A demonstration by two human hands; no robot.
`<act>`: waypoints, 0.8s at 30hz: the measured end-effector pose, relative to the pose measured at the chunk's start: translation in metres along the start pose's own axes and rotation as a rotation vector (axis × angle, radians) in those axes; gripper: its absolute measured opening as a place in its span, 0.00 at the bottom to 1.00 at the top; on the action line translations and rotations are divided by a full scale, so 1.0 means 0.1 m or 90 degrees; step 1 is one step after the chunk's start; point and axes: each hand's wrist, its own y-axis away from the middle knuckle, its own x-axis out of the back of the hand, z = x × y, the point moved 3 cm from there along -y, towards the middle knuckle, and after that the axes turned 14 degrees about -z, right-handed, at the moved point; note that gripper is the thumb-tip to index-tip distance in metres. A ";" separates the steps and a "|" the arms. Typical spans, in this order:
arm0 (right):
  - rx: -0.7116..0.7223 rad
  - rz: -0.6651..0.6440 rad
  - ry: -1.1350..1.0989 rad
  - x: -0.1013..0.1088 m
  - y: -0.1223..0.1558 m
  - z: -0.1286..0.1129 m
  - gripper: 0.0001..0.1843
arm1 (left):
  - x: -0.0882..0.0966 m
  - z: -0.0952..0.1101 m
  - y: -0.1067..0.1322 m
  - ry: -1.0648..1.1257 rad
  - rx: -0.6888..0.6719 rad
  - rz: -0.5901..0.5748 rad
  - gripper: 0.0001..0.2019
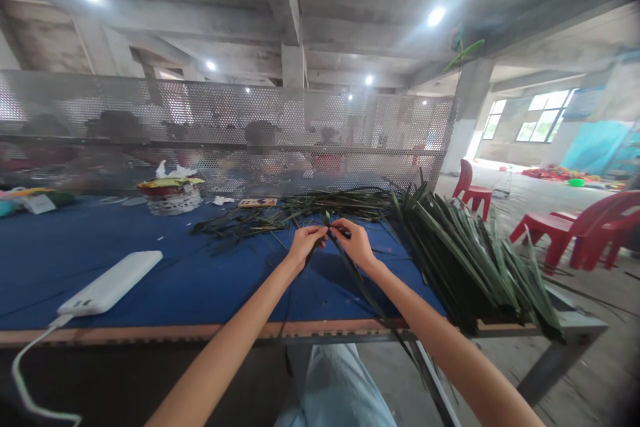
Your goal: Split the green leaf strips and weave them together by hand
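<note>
My left hand [306, 241] and my right hand [353, 241] meet above the blue tabletop [220, 290], their fingers pinched. Between them they grip long dark green leaf strips [353, 270], whose small folded tip pokes up between the fingertips. One strip trails from the hands over the front table edge, beside my right forearm. To the right of my right hand lies a big pile of long green leaves [465, 257]. Behind the hands, thin leaf scraps [245, 221] are scattered. The fingers hide how the strips cross.
A white power bank [113, 283] with a cable lies at left. Behind it stands a wrapped tub [171, 193] with tissue on top. A perforated metal screen [225, 120] borders the table's back, with people beyond. Red plastic chairs [575, 230] stand on the floor at right.
</note>
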 end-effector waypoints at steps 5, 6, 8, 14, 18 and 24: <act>-0.022 -0.003 -0.176 0.00 -0.04 -0.03 0.13 | -0.02 0.01 0.00 -0.018 -0.009 -0.021 0.14; -0.029 -0.001 -0.201 -0.01 -0.04 -0.04 0.14 | -0.02 0.01 0.00 -0.024 -0.016 -0.027 0.14; -0.049 0.004 -0.240 -0.01 -0.05 -0.05 0.15 | -0.02 0.02 0.00 -0.038 -0.022 -0.037 0.14; -0.103 0.041 -0.317 0.03 -0.02 -0.05 0.18 | -0.04 0.01 -0.01 -0.111 -0.038 -0.033 0.13; -0.095 0.076 -0.349 0.00 -0.02 -0.02 0.18 | -0.04 0.03 0.01 -0.133 -0.078 -0.003 0.14; -0.089 0.113 -0.381 -0.09 -0.01 0.05 0.20 | -0.06 0.04 0.01 -0.183 -0.105 -0.019 0.16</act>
